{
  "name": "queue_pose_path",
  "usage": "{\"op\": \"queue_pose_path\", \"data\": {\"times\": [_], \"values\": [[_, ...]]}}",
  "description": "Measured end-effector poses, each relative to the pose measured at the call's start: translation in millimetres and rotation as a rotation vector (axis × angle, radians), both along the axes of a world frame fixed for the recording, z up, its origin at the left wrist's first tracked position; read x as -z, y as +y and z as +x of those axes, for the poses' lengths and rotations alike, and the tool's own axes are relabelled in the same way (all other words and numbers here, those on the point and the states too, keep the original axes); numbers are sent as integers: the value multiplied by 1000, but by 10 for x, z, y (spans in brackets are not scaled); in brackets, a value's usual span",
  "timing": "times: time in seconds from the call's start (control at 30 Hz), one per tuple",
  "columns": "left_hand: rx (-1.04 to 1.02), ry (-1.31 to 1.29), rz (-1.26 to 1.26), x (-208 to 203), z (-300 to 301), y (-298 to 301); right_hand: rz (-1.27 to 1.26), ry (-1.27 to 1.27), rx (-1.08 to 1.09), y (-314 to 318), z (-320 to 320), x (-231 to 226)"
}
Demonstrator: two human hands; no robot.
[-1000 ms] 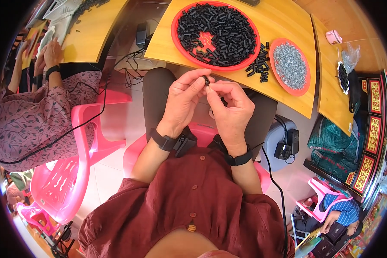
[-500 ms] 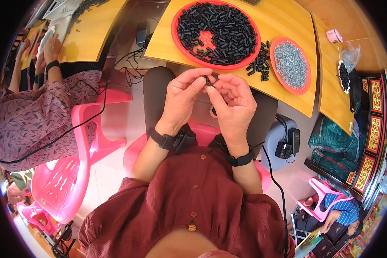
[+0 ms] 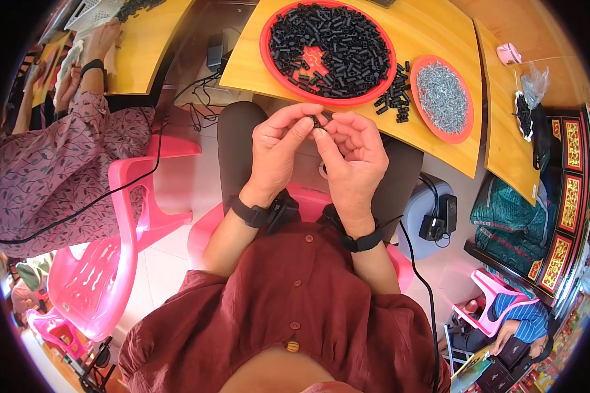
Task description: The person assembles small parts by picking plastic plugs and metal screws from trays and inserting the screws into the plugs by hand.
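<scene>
My left hand (image 3: 276,147) pinches a small black cylindrical piece (image 3: 316,122) between thumb and forefinger, just short of the table's near edge. Against its other end, the thumb and forefinger of my right hand (image 3: 355,156) are closed; whether they hold a separate small part is hidden. Beyond my hands stands a round red tray (image 3: 266,57) heaped with short black cylindrical pieces (image 3: 334,49). To its right, a smaller orange-red tray (image 3: 466,131) holds many silvery screws (image 3: 442,97). Loose black pieces (image 3: 394,98) lie on the wood between the two trays.
The yellow wooden table (image 3: 242,62) spans the area ahead. At left a co-worker's hand (image 3: 101,40) is over another table, with a pink chair (image 3: 95,281) behind. A grey-blue stool (image 3: 421,213) carries a black power adapter (image 3: 447,213). Black cables hang near both sides.
My hands stay pinched together, shifting only very slightly. At left, the co-worker's arm has reached farther forward over the other table.
</scene>
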State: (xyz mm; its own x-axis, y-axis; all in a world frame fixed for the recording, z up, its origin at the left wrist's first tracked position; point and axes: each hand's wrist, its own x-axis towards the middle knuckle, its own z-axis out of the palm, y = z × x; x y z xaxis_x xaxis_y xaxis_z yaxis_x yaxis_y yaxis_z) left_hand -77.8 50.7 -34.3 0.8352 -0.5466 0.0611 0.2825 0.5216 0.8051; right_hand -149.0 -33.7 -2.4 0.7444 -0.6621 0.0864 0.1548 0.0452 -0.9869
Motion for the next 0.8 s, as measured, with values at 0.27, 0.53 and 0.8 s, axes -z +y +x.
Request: {"op": "queue_pose_path", "data": {"times": [0.27,0.53,0.8], "values": [[17,29,-22,28,-20,25,-26,-28,1,-8,-14,30],[273,240,-190,88,54,61,-853,133,-149,-317,-84,-187],[478,405,-174,91,117,54,-861,104,-278,-478,-60,-138]]}}
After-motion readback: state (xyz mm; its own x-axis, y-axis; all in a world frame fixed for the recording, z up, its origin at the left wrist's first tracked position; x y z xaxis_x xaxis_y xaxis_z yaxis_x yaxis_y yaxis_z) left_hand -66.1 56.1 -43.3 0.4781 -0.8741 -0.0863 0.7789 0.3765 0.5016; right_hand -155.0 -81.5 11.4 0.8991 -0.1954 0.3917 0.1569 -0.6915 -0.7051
